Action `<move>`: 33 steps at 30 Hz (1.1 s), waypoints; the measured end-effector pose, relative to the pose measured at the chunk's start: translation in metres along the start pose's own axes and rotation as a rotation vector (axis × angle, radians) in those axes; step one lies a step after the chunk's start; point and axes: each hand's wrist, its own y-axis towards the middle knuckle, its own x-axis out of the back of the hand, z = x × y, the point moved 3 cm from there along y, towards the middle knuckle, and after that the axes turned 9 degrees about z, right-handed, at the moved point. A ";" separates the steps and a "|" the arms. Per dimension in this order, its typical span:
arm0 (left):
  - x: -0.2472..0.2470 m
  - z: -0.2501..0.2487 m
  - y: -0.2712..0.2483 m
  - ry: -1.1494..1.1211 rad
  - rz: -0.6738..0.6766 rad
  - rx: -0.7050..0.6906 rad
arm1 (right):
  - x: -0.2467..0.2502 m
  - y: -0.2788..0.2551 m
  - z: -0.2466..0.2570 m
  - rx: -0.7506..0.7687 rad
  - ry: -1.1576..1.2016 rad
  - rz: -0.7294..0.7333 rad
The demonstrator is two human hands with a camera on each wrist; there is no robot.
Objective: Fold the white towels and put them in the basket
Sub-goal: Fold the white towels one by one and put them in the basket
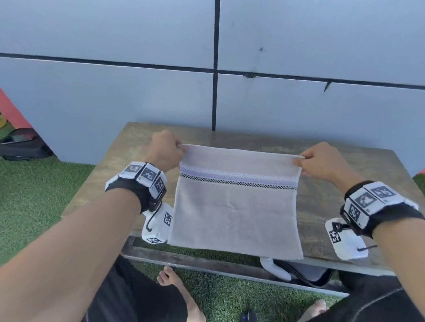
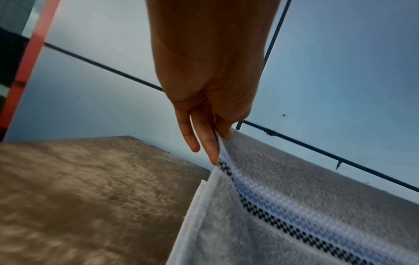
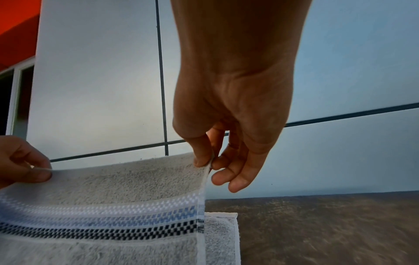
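A white towel with a blue and black checked band hangs stretched above the wooden table. My left hand pinches its top left corner and my right hand pinches its top right corner. The left wrist view shows the left hand with thumb and fingers clamped on the towel edge. In the right wrist view the right hand pinches the corner of the towel, and a lower layer of it lies on the table. No basket is in view.
A grey panelled wall stands right behind the table. Green artificial turf surrounds it. A dark bag lies on the ground at the left. A white and grey object sits under the table near my bare feet.
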 end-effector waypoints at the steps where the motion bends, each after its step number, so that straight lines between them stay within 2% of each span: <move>1: -0.004 -0.002 0.012 0.005 -0.003 0.006 | -0.001 0.012 -0.002 -0.020 -0.014 0.005; 9: -0.049 -0.008 0.095 0.089 0.030 0.097 | -0.028 0.101 -0.026 -0.125 -0.029 0.029; 15: -0.080 -0.001 0.133 0.092 0.075 0.084 | -0.053 0.138 -0.038 -0.122 -0.064 -0.043; 19: -0.090 0.007 0.145 0.118 0.081 0.012 | -0.060 0.142 -0.041 -0.073 -0.034 -0.053; 26: -0.086 0.001 0.132 0.139 0.092 0.011 | -0.065 0.134 -0.039 -0.017 -0.021 -0.032; 29: -0.080 0.004 0.118 0.092 0.073 -0.001 | -0.057 0.115 -0.029 0.056 0.084 -0.117; 33: -0.072 -0.001 0.099 0.136 0.131 -0.002 | -0.052 0.080 -0.005 0.218 0.312 -0.160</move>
